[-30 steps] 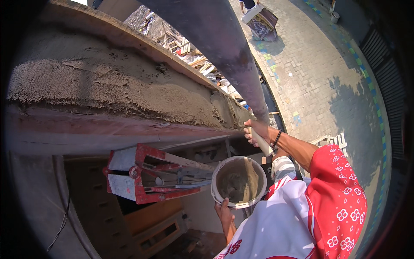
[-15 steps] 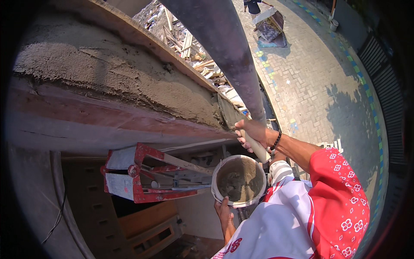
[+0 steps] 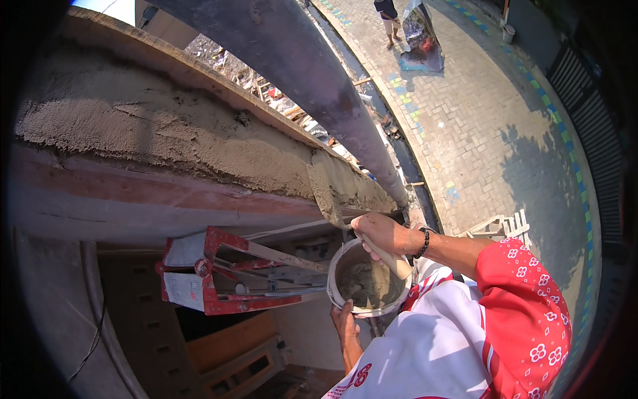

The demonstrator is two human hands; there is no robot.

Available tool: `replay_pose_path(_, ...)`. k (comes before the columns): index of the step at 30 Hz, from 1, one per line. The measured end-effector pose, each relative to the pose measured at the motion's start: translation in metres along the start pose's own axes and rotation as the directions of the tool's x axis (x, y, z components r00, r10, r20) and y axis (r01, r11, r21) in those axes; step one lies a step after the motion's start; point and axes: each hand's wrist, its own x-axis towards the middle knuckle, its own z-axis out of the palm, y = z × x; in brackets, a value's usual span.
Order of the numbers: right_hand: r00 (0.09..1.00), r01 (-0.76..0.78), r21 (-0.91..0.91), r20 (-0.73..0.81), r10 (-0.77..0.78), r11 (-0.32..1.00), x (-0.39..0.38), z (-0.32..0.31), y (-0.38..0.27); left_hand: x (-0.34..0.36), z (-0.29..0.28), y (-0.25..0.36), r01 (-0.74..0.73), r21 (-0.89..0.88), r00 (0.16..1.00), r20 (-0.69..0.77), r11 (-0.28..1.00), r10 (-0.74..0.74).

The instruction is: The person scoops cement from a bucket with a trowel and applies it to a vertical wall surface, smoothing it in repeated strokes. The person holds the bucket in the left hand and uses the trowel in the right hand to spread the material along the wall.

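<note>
My right hand (image 3: pixel 384 234) is wrapped around the pale handle of a trowel (image 3: pixel 323 191). Its mortar-smeared blade lies against the wet mortar (image 3: pixel 166 136) along the top of a wall ledge, near the ledge's right end. Beneath that hand is a bucket (image 3: pixel 377 312) part filled with grey mortar (image 3: pixel 362 282). The fingers of my left hand (image 3: pixel 346 327) grip the near left side of the bucket's rim. The trowel handle and right forearm hide part of the bucket's far right side.
A wooden board (image 3: pixel 193 70) edges the mortar's far side. A thick dark pipe (image 3: pixel 299 80) slants down to the ledge's right end. Below stands a red stepladder (image 3: pixel 212 269). On the paved street (image 3: pixel 465 146), a person (image 3: pixel 387 18) stands beside a patterned sheet (image 3: pixel 422 43).
My right hand and the trowel have moved left, and the blade now lies farther back along the ledge. The left hand keeps its hold on the bucket. Below, the person and sheet have shifted.
</note>
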Motion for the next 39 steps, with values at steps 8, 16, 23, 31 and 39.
replay_pose_path(8,0.817,0.480,-0.521,-0.029,-0.576,0.706,0.010,-0.032,0.049,-0.007,0.004,0.005,0.060,-0.010,0.997,-0.058,0.998,-0.060)
replay_pose_path(16,0.771,0.233,-0.792,-0.203,-0.604,0.564,0.124,-0.086,0.082,-0.005,-0.005,-0.001,0.032,0.017,0.997,-0.064,0.999,-0.031)
replay_pose_path(23,0.901,0.147,-0.689,-0.202,-0.383,0.709,0.136,-0.099,0.083,0.003,-0.008,0.000,0.048,0.096,0.998,-0.040,0.994,-0.045)
replay_pose_path(31,0.950,0.109,-0.493,-0.205,-0.237,0.863,0.151,-0.107,0.116,0.020,-0.010,-0.009,-0.027,0.062,0.999,0.020,0.998,0.026)
replay_pose_path(39,0.987,0.025,-0.124,-0.155,-0.045,0.992,0.165,-0.109,0.165,0.004,0.001,0.014,0.082,0.116,0.997,-0.004,0.990,-0.082)
